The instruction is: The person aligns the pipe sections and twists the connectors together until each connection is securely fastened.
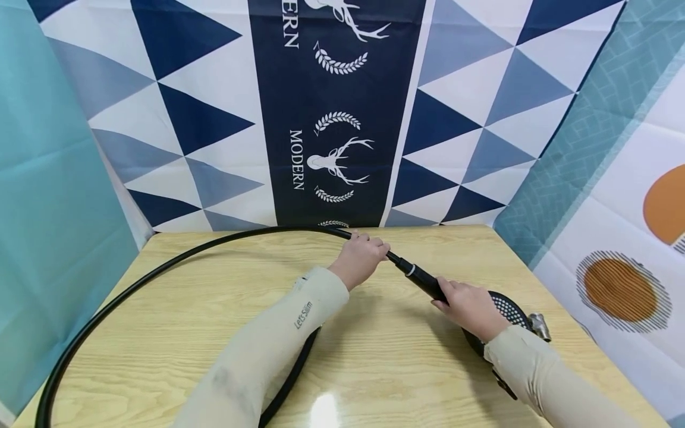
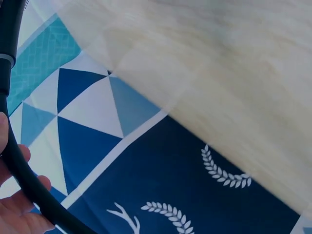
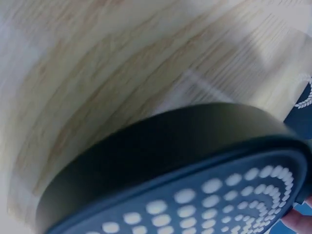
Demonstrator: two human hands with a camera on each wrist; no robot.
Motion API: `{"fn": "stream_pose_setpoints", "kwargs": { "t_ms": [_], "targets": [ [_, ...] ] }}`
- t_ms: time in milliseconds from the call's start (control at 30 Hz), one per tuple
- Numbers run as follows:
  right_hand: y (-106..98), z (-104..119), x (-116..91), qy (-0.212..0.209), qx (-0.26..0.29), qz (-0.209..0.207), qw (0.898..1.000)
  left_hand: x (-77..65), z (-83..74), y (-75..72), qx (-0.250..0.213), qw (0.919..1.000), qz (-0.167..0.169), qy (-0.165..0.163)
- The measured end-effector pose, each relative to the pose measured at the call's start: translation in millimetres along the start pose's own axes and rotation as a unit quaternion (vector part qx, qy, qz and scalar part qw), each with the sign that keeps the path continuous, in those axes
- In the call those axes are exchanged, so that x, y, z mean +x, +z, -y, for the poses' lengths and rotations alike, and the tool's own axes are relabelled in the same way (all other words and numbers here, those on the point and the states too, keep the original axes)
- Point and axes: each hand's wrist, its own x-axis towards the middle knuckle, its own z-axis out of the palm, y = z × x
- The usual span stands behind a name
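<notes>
Running from the left, black hose (image 1: 289, 229) arcs over the far side of the desk (image 1: 401, 368) into the left hand (image 1: 361, 258); another stretch shows near, beside the left sleeve (image 1: 257, 351), leaving view at the near edge. Left hand: fingers curled round the hose, clamped on it close to its end. Rightward, narrow hose end meets the handle (image 1: 425, 282) by a pale ring (image 1: 411, 270); how tight, cannot tell. Right hand (image 1: 473, 306): clamped on the handle, thumb over it, other fingers partly hidden. Shower head (image 1: 508, 309) right of that, partly behind hand and right sleeve (image 1: 551, 368), apparently raised off the desk. Farther right, metal fitting (image 1: 539, 327) just beyond the head.

Step, as judged: working the joint of hose and handle. Best with handle steady, hose in line behind its end, loop slack so nothing twists or pulls.

Writing, left to right: cut-off "ERN" at top and whole "MODERN", both sideways on the dark band (image 1: 337, 95) of the far cloth; "Let's Slim" on the left sleeve. No maker's mark made out on hose or shower head
</notes>
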Motion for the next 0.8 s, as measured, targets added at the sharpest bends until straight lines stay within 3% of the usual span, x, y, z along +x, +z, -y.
{"fn": "stream_pose_setpoints", "kwargs": {
  "t_ms": [267,500,800],
  "targets": [
    [4.3,-0.9,-2.3,0.024,0.015,0.053,0.998,-1.6,-3.0,10.5,-0.041,0.9985,0.034,-0.015],
    [7.5,10.7,-0.5,0.039,0.006,0.066,0.997,-10.6,0.7,21.2,-0.014,0.9991,0.034,-0.02],
    [17.2,14.2,-1.5,0.019,0.02,0.039,0.999,-11.8,1.8,28.0,-0.015,0.9918,0.12,-0.04]
  ]
}}
